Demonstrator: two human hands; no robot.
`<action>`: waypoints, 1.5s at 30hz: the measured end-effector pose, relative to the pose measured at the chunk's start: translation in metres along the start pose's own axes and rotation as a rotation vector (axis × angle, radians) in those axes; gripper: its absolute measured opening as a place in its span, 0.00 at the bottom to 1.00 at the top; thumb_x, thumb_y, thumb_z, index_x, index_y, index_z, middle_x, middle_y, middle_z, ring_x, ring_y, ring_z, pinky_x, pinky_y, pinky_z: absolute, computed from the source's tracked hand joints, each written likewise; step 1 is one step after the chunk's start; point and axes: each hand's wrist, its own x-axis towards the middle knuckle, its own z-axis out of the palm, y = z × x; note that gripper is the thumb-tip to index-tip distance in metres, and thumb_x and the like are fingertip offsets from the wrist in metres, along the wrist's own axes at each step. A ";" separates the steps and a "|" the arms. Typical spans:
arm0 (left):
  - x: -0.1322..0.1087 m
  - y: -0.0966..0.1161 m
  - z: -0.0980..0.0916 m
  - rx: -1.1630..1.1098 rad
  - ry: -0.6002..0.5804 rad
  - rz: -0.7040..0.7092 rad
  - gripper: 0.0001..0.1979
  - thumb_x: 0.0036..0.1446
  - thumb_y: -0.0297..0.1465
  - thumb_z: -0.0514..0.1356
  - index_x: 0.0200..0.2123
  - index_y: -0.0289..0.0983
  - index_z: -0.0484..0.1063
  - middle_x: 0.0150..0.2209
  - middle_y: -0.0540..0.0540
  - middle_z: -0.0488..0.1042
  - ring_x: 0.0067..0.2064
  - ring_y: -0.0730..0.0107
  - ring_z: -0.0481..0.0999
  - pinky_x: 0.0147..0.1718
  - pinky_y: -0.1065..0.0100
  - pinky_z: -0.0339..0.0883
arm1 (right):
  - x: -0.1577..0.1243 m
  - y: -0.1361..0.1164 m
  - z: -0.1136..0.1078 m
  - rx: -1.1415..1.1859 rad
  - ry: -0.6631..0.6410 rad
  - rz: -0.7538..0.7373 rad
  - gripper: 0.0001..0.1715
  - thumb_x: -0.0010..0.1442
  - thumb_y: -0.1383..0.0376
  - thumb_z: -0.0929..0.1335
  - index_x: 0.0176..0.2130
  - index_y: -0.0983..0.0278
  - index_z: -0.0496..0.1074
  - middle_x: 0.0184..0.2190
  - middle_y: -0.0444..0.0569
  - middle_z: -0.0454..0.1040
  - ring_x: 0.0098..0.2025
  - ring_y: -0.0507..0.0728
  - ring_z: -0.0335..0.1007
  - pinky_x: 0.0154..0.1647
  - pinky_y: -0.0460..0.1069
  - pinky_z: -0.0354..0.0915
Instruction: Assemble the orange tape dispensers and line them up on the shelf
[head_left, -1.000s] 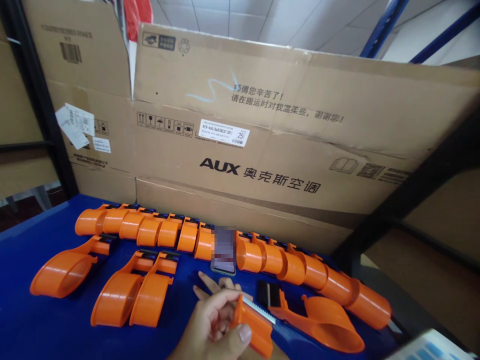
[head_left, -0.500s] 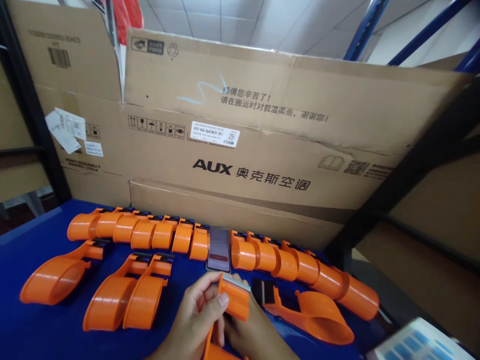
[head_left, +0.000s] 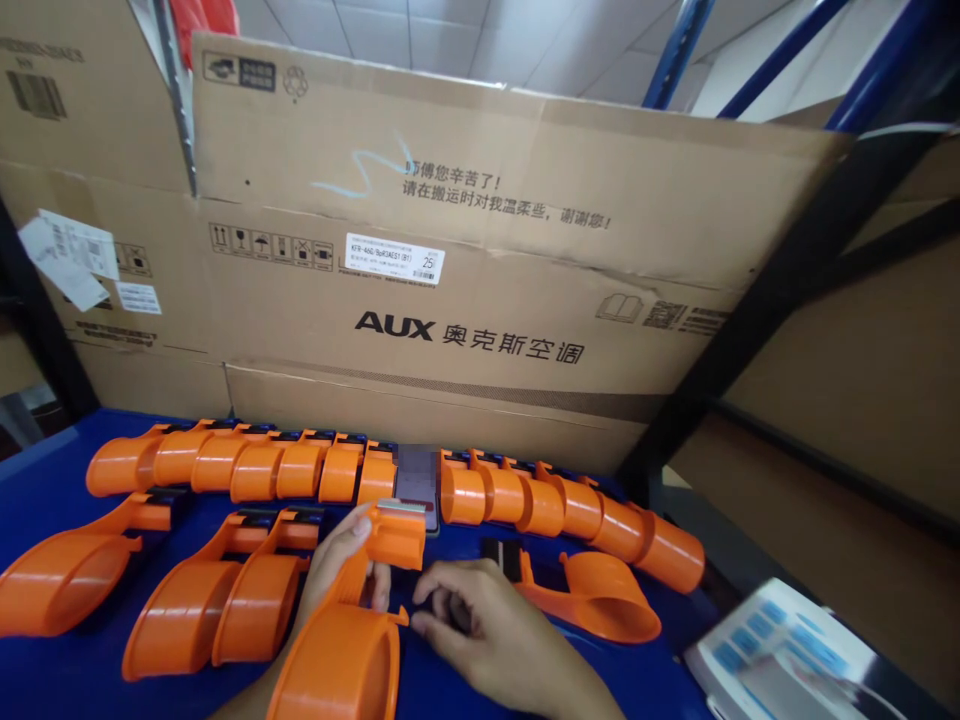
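My left hand (head_left: 337,560) grips an orange tape dispenser (head_left: 341,655), holding it upright by the neck below its head. A toothed metal blade runs along the top edge of that head, and the round tape holder hangs toward me. To its right, my right hand (head_left: 487,625) hovers apart from the dispenser. Its fingers are loosely curled, with a gap between thumb and forefinger; I see nothing held there, though the palm is hidden. Just beyond it lies another tape dispenser (head_left: 611,600) with a black-covered head.
A curved row of similar dispensers (head_left: 300,470) lines the back of the blue table (head_left: 442,680), with a phone (head_left: 417,485) standing among them. Several more lie at left. A white device with blue keys (head_left: 780,650) sits at right. A cardboard panel (head_left: 480,300) rises behind.
My right hand has come out from behind the dispenser and moved off to its right. The dispenser in my left hand has shifted left and shows more of its round holder. The view has turned slightly right.
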 end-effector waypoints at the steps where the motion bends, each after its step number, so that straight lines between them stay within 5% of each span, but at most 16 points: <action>1: 0.000 0.000 0.000 0.008 0.003 0.020 0.29 0.51 0.55 0.65 0.43 0.36 0.75 0.13 0.52 0.72 0.14 0.74 0.66 0.15 0.76 0.58 | -0.001 -0.001 -0.001 0.017 -0.068 -0.036 0.10 0.63 0.58 0.71 0.43 0.60 0.76 0.28 0.41 0.75 0.28 0.51 0.69 0.28 0.44 0.59; 4: 0.000 0.001 0.000 0.032 -0.009 0.057 0.29 0.52 0.55 0.63 0.43 0.36 0.74 0.11 0.52 0.71 0.12 0.74 0.66 0.14 0.77 0.56 | -0.001 -0.006 0.002 0.036 -0.254 -0.184 0.18 0.56 0.54 0.76 0.45 0.57 0.78 0.28 0.39 0.77 0.26 0.50 0.68 0.27 0.44 0.58; 8: -0.001 0.004 -0.001 0.074 -0.067 0.056 0.30 0.49 0.55 0.66 0.44 0.37 0.73 0.12 0.51 0.73 0.13 0.71 0.67 0.14 0.75 0.56 | 0.000 -0.013 0.014 -0.063 -0.286 -0.259 0.10 0.60 0.61 0.73 0.43 0.57 0.79 0.33 0.40 0.80 0.30 0.51 0.71 0.31 0.44 0.59; 12: -0.003 -0.001 0.000 0.124 -0.028 0.133 0.27 0.54 0.54 0.63 0.45 0.37 0.72 0.13 0.53 0.71 0.13 0.73 0.65 0.15 0.76 0.56 | -0.002 -0.012 0.013 -0.275 -0.108 -0.176 0.09 0.63 0.65 0.70 0.44 0.59 0.78 0.35 0.43 0.81 0.35 0.54 0.74 0.34 0.46 0.61; 18: -0.002 -0.006 0.000 0.158 -0.006 0.159 0.27 0.57 0.52 0.62 0.48 0.36 0.72 0.13 0.54 0.71 0.14 0.74 0.66 0.16 0.76 0.55 | -0.014 0.023 -0.024 -0.616 0.298 0.102 0.09 0.63 0.63 0.70 0.42 0.62 0.79 0.40 0.54 0.76 0.43 0.63 0.70 0.48 0.56 0.63; 21: 0.000 -0.006 0.002 0.175 -0.002 0.157 0.27 0.57 0.52 0.62 0.47 0.35 0.73 0.12 0.53 0.70 0.13 0.75 0.66 0.15 0.76 0.54 | -0.018 0.041 -0.031 -0.777 0.362 0.214 0.19 0.56 0.60 0.75 0.47 0.65 0.78 0.44 0.60 0.73 0.46 0.69 0.67 0.46 0.59 0.63; 25: 0.001 -0.007 0.007 0.193 0.003 0.132 0.29 0.56 0.52 0.62 0.49 0.34 0.74 0.12 0.54 0.70 0.11 0.75 0.65 0.13 0.76 0.52 | -0.018 0.046 -0.022 -0.851 0.334 0.252 0.26 0.52 0.57 0.78 0.49 0.64 0.77 0.44 0.61 0.72 0.47 0.71 0.66 0.45 0.60 0.61; 31: -0.008 -0.013 0.021 0.221 0.035 0.102 0.28 0.56 0.47 0.66 0.54 0.35 0.73 0.13 0.55 0.70 0.14 0.76 0.67 0.16 0.77 0.56 | -0.010 0.034 -0.004 -0.864 0.305 0.239 0.11 0.55 0.65 0.74 0.41 0.64 0.78 0.44 0.64 0.71 0.46 0.72 0.65 0.43 0.60 0.59; 38: -0.014 -0.012 0.030 0.232 0.019 0.094 0.31 0.55 0.50 0.65 0.54 0.35 0.73 0.14 0.56 0.68 0.14 0.75 0.65 0.15 0.75 0.56 | -0.010 0.041 -0.001 -0.803 0.282 0.183 0.18 0.58 0.62 0.74 0.49 0.60 0.76 0.49 0.60 0.71 0.50 0.71 0.64 0.45 0.59 0.59; 45: -0.014 -0.013 0.031 0.227 0.050 0.091 0.30 0.55 0.48 0.66 0.55 0.35 0.73 0.14 0.55 0.68 0.15 0.75 0.65 0.17 0.75 0.56 | -0.011 0.039 0.000 -0.778 0.253 0.130 0.07 0.61 0.68 0.71 0.41 0.60 0.77 0.42 0.56 0.74 0.47 0.67 0.67 0.44 0.57 0.60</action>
